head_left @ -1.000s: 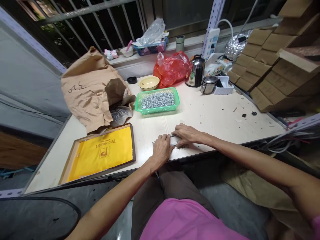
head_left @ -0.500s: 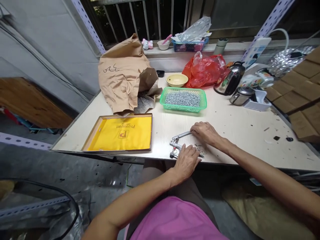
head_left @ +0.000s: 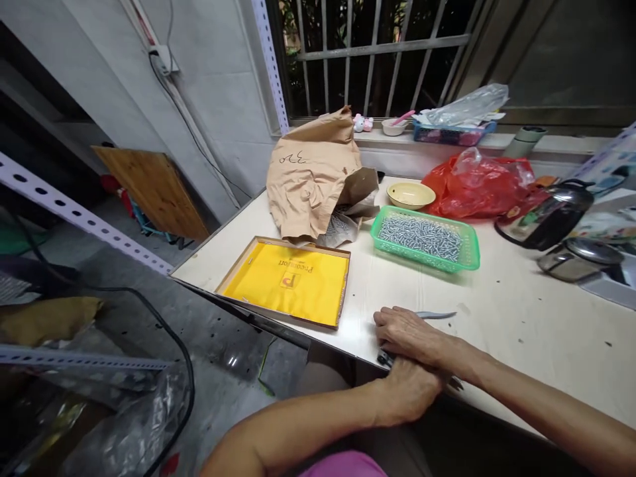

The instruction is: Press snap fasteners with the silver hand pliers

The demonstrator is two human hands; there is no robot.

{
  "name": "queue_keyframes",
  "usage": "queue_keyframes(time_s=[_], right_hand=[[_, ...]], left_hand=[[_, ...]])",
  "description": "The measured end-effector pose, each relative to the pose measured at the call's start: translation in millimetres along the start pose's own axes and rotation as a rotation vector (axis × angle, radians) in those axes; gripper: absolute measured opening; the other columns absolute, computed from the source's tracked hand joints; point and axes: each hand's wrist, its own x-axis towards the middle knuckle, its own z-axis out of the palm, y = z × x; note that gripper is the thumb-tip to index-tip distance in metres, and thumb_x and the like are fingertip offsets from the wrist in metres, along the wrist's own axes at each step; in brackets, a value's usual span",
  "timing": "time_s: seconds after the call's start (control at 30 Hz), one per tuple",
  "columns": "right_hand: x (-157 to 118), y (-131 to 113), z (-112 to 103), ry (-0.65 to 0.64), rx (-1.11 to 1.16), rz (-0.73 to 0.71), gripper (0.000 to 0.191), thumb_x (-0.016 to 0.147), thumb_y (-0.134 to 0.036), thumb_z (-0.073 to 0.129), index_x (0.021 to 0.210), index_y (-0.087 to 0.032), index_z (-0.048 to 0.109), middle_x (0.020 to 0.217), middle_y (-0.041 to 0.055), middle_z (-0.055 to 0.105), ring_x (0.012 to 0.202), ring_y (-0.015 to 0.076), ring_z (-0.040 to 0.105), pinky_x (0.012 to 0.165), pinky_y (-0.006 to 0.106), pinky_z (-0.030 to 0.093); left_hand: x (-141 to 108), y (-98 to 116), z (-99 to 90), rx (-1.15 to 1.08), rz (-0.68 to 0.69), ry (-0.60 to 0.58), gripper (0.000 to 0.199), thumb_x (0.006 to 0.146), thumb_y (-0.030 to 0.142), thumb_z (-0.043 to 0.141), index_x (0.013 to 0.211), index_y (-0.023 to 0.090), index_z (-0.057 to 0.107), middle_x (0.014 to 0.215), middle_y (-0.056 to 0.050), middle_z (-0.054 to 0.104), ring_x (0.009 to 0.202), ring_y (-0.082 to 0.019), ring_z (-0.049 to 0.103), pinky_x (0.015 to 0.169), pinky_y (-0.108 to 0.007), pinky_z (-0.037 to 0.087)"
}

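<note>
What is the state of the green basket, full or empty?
Not empty: small silver metal pieces cover most of the bottom of the green basket, lying in a layer, with only its edges showing bare.

Barred window [head_left: 377, 48], pale wall [head_left: 209, 99], concrete floor [head_left: 223, 391], slotted steel rail [head_left: 74, 212]
</note>
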Motion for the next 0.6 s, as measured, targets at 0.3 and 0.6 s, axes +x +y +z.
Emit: queue_keyframes(time_s=[0.3, 0.6], right_hand=[[5, 28, -61, 0.467, 0.315, 0.247, 0.016, 0.083, -0.033, 0.051, 0.080, -0.022, 0.062, 0.072, 0.0019, 0.064, 0.057, 0.0131, 0.054, 0.057, 0.027, 0.041], [-13, 95, -98, 0.646, 0.014, 0.551, 0.038, 0.085, -0.046, 0.053, 0.108, -0.017, 0.060, 0.092, 0.0122, 0.066, 0.076, 0.0216, 0.060, 0.064, 0.033, 0.043]], left_hand=[[-14, 14, -32.1, 0.098, 0.105, 0.156, 0.021, 0.084, 0.016, 0.050, 0.103, 0.016, 0.059, 0.106, -0.014, 0.064, 0.111, -0.026, 0.054, 0.092, -0.039, 0.046], [-99, -19, -115.5, 0.158, -0.273, 0.430, 0.029, 0.090, 0.025, 0.050, 0.118, 0.021, 0.055, 0.124, -0.011, 0.058, 0.127, -0.026, 0.044, 0.104, -0.046, 0.042]])
